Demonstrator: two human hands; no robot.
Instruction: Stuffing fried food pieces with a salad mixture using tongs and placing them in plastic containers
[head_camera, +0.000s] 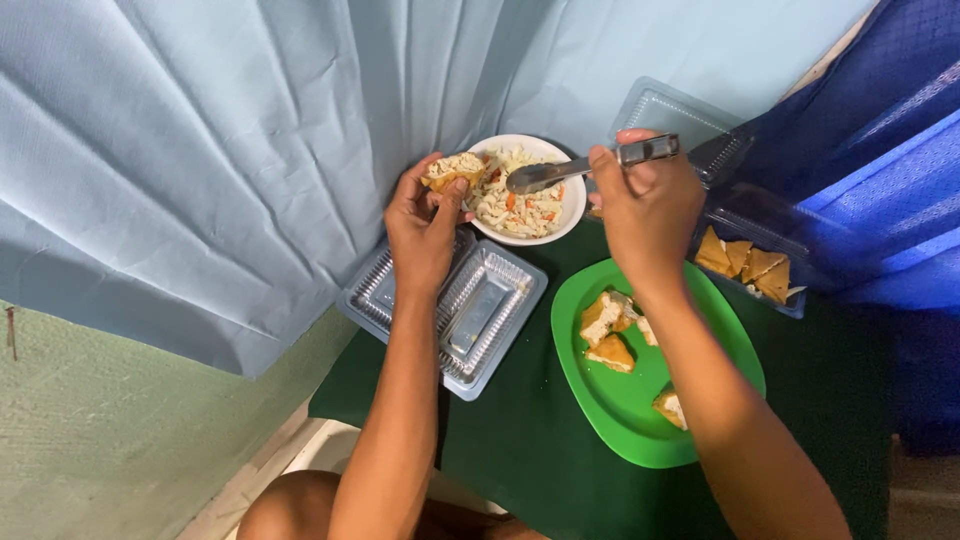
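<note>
My left hand holds a golden fried tofu pocket filled with pale shredded filling, right at the rim of a white bowl. The bowl holds shredded vegetable mix with orange bits. My right hand grips a metal spoon by its handle, with the spoon's bowl over the filling. Under my right forearm a green plate carries several stuffed tofu pieces.
Empty clear plastic trays lie on the dark green tablecloth below my left hand. A clear box with several plain fried triangles sits at the right, its lid behind. Light blue curtain at left, dark blue at right.
</note>
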